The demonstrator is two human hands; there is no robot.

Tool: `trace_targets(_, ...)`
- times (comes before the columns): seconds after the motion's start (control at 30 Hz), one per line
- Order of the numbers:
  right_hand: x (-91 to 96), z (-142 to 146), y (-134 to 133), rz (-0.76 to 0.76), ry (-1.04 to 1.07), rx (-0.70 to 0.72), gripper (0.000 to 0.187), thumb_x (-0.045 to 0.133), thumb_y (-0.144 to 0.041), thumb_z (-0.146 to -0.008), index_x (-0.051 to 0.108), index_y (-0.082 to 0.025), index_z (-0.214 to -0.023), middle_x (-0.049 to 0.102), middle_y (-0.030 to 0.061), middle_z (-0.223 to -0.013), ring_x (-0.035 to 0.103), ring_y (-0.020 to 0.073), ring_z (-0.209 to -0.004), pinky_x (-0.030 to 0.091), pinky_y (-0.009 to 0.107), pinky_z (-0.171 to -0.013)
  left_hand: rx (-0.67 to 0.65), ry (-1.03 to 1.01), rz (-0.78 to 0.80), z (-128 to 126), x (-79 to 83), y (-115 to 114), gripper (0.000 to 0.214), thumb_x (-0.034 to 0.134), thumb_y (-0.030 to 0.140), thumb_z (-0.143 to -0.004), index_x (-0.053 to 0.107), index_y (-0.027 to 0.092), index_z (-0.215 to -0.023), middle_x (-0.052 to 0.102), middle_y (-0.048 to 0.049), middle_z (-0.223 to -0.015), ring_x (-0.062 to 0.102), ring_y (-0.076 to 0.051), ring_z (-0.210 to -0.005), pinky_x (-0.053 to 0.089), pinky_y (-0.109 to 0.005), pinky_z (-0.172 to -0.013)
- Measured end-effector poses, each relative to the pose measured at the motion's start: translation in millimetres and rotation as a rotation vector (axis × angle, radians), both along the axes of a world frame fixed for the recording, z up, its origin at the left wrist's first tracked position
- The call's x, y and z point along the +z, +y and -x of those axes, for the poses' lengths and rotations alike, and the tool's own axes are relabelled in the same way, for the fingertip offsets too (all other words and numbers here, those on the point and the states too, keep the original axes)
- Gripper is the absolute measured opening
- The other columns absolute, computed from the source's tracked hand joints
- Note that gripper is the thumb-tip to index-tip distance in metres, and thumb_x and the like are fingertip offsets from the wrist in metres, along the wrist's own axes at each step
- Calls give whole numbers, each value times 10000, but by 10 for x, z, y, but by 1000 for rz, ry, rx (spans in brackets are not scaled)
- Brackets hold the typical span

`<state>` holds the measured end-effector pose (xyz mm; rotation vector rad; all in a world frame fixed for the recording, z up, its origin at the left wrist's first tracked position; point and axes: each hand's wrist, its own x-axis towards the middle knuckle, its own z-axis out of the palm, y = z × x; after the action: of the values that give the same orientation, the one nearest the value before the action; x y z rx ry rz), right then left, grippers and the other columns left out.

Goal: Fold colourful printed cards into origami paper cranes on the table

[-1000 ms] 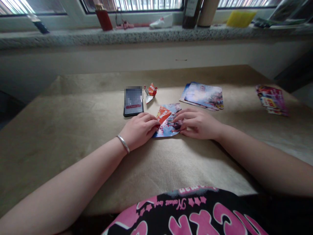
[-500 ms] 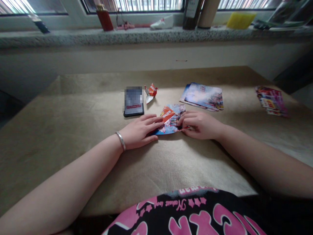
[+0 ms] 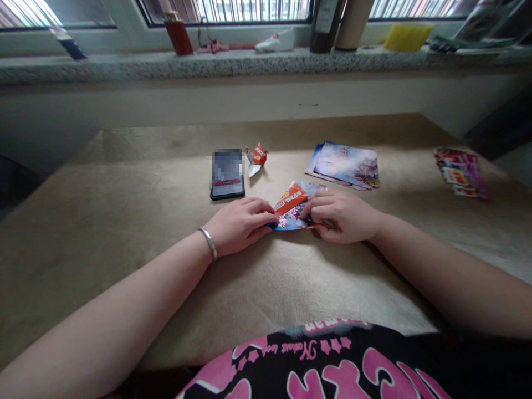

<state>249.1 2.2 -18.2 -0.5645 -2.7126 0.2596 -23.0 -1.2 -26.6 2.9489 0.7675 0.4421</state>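
Observation:
A colourful printed sheet of paper (image 3: 293, 206), partly folded with an orange flap on top, lies on the tan table (image 3: 124, 221) between my hands. My left hand (image 3: 239, 224), with a silver bangle on the wrist, has its fingers curled and pinches the sheet's left edge. My right hand (image 3: 338, 215) is closed on the sheet's right edge, fingertips pressing the fold. A small folded paper crane (image 3: 257, 156) in red and white stands behind the sheet, next to a dark phone (image 3: 226, 174) lying flat.
A stack of printed sheets (image 3: 344, 165) lies to the right of the crane. More colourful papers (image 3: 461, 172) sit near the table's right edge. A stone windowsill (image 3: 124, 62) behind the table carries a red cup (image 3: 178, 34), bottles and a yellow item (image 3: 403, 34).
Both hands have drawn closer together on the sheet. The sheet is folded narrower than a second ago, and its orange flap now stands higher.

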Motion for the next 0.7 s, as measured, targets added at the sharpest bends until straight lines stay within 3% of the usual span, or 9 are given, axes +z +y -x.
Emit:
trace_targets(0.2, -26, -13, 33, 20, 32, -3, 146, 503, -156, -779, 633, -209, -818, 693, 39, -889, 620, 162, -811, 463, 314, -754, 11, -15, -24, -23, -23, 16, 260, 474, 256, -911, 628, 242, -1120, 630, -71, -1106, 573, -194, -1014, 500, -360, -863)
trace_targets(0.33, -37, -19, 58, 92, 84, -57, 151, 507, -161, -802, 653, -195, -821, 691, 50, -852, 611, 164, -802, 459, 312, -753, 39, -22, -15, -41, -2, 4, 191, 494, 247, -898, 636, 188, -1011, 639, -65, -1133, 573, -191, -1052, 488, -347, -900)
trace_targets(0.43, -56, -21, 72, 172, 142, -85, 153, 505, -200, -842, 657, -196, -836, 688, 44, -844, 605, 153, -801, 454, 296, -754, 59, -23, -38, -42, 3, -7, 164, 506, 262, -895, 646, 184, -929, 659, -54, -1068, 596, -178, -968, 500, -319, -846)
trace_targets(0.53, -78, -22, 80, 249, 167, -201, 169, 511, -264, -861, 656, -187, -823, 682, 40, -812, 590, 146, -751, 440, 277, -696, 85, -12, -82, -39, -3, -15, 174, 515, 287, -893, 660, 193, -910, 667, -43, -951, 594, -164, -844, 503, -299, -763)
trace_targets(0.7, -64, -5, 66, 333, 135, -442, 212, 511, -325, -850, 655, -177, -801, 639, 21, -707, 513, 123, -614, 359, 246, -566, 58, -19, -109, -41, -3, -25, 206, 485, 270, -910, 671, 182, -917, 673, -40, -953, 582, -167, -852, 507, -294, -757)
